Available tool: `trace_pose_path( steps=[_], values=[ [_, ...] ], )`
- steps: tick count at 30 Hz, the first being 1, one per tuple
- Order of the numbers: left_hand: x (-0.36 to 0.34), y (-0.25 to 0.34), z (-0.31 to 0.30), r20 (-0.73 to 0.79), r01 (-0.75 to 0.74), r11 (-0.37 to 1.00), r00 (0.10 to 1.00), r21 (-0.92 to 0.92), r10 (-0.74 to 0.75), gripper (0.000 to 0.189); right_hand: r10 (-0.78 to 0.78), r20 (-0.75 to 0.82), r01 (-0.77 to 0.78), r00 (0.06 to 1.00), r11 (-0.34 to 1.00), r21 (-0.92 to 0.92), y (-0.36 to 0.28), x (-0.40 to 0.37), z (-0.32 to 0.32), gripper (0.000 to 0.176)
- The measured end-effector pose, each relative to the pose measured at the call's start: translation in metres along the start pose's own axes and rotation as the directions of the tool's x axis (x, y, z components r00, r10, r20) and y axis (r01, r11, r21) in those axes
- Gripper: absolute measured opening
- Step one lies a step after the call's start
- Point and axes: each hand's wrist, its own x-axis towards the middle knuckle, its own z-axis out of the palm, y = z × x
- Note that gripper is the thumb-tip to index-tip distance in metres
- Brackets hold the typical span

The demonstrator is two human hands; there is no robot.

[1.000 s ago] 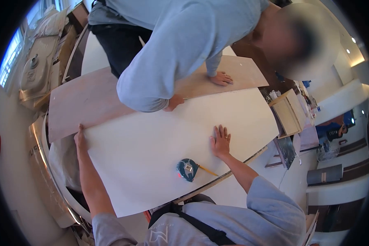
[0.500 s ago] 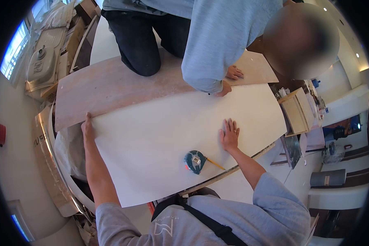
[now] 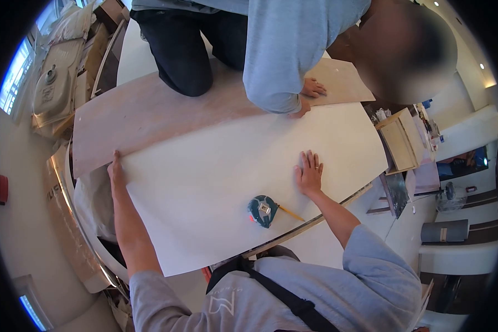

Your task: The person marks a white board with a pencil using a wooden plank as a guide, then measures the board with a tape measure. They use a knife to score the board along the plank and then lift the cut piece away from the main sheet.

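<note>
A large white sheet lies flat, with a pinkish-brown board along its far edge. My left hand is at the left, closed round the edge where sheet and board meet. Flat on the white sheet at the right rests my right hand, fingers stretched out. Between my arms sit a teal tape measure and a yellow pencil. A co-worker in a grey top kneels on the brown board, one hand flat on it and the other at the seam.
A metal sink leans among boards at the upper left. Plastic-wrapped material is beside the sheet's left edge. An open wooden box stands at the right, and a grey roll lies farther right.
The view has shifted slightly, so the sheet and tape measure appear a little higher. The co-worker's head and arm have moved slightly. Both my hands keep their places on the sheet.
</note>
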Motion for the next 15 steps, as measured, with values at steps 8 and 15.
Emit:
trace_pose_path(
  steps=[8,15],
  values=[
    [0.021,-0.017,-0.002,-0.017,0.003,1.0,1.0,0.009,-0.003,0.086,0.011,0.016,-0.011,1.0,1.0,-0.005,0.0,0.0,0.001,0.064],
    [0.009,-0.006,0.0,0.022,0.037,0.999,0.999,-0.02,-0.037,0.087,0.014,0.021,-0.014,1.0,1.0,-0.007,-0.001,-0.001,-0.002,0.063]
  ],
)
